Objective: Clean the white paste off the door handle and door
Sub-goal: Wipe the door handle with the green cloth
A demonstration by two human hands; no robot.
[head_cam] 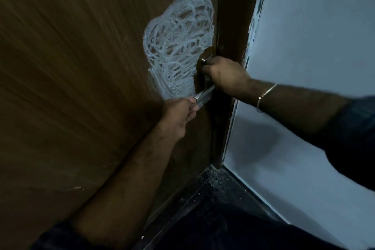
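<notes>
Running down-left from the right hand [224, 75], the door handle [204, 93] ends in the left hand's [178, 115] pinching grip; the right hand's grip wraps its far end.

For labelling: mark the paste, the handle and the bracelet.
paste [178, 46]: head view, middle of the white scribbled patch on the door.
handle [205, 93]: head view, metal lever between the two hands.
bracelet [263, 95]: head view, thin band on the right wrist.

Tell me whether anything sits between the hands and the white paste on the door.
Nothing visible blocks it. The white paste lies bare on the door, just above the left hand, which grips the end of the door handle. The right hand grips the handle's base beside the paste.
</notes>
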